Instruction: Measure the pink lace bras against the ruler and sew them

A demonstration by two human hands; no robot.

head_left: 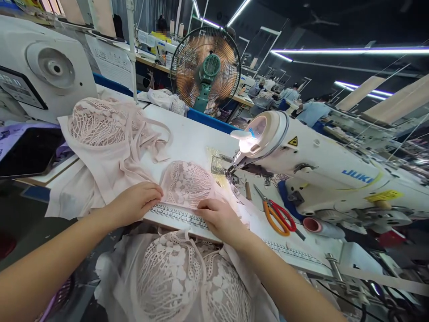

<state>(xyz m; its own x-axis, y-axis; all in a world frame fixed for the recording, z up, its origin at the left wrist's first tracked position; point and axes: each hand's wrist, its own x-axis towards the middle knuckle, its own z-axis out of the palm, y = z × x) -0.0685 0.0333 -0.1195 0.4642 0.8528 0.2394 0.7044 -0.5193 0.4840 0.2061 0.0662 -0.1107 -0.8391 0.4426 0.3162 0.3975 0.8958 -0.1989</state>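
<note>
A pale pink lace cup piece lies on the white sewing table, its lower edge along a printed measuring scale. My left hand pinches the piece's left corner. At the edge's right part, my right hand has its fingers closed on the fabric. Just beyond the piece are the needle and presser foot of a white sewing machine. More lace bra pieces are piled at the left, and others hang below the table edge near my lap.
Scissors with orange and red handles and a thin pointed tool lie right of the needle. A thread cone is beside them. A black phone lies far left. Behind the table stands a large fan; people sit farther back.
</note>
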